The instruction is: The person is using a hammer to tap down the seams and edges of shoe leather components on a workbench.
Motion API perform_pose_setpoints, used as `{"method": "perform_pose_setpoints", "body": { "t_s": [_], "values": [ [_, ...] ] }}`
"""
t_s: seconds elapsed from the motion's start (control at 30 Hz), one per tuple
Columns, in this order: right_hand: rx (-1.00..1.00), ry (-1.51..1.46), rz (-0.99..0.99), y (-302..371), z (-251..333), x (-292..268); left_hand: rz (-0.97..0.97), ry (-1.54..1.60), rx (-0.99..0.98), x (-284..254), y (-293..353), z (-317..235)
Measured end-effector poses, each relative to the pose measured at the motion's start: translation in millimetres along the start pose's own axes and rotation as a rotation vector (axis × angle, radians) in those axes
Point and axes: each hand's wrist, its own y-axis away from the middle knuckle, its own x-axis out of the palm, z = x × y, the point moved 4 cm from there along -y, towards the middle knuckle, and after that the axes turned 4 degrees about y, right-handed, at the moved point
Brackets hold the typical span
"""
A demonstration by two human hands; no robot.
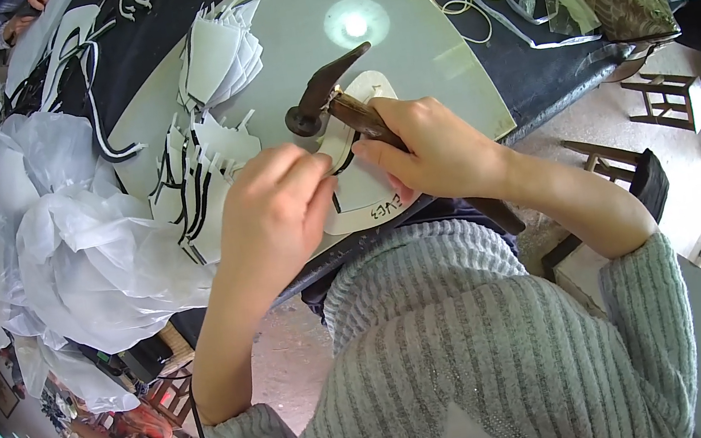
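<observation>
My right hand (439, 148) is closed round the wooden handle of a hammer (320, 98). The dark metal head is raised at the left, over the table top. Beneath my hands lies a white, flat cut piece with black trim (364, 186), on a pale curved board (360, 219) with handwriting near its front edge. My left hand (276, 198) is curled, thumb and fingers pinched together at the left edge of the white piece. Its fingertips partly hide what they grip. The right hand covers part of the piece's right side.
A pale smooth sheet (417, 57) covers the dark table (521, 96). White cut pieces (220, 58) stand stacked behind; black-edged ones (193, 183) lie left. Crumpled clear plastic (94, 246) fills the left side. Loops of cord (464, 6) lie far right. Wooden stools (666, 103) stand beyond. Other people are at left.
</observation>
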Motion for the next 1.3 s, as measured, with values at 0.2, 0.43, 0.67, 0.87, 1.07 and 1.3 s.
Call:
{"method": "perform_pose_setpoints", "body": {
  "t_s": [0.2,0.43,0.67,0.87,1.07,1.3],
  "values": [
    [-0.018,0.032,-0.003,-1,0,1,-0.071,-0.412,0.28,28,7,-17],
    [0.006,0.067,-0.001,0,1,0,-0.073,-0.376,0.343,32,9,1],
    [0.02,0.071,0.02,0,0,-3,-0.032,-0.286,0.443,29,22,-10],
    [0.073,0.146,0.048,0,8,-11,-0.094,-0.308,0.412,29,38,-10],
    [-0.291,0.663,-0.08,20,64,-35,-0.206,-0.339,0.3,31,54,-4],
    [-0.347,0.957,0.088,32,47,-13,-0.247,-0.227,0.242,34,56,-2]
  ]
}}
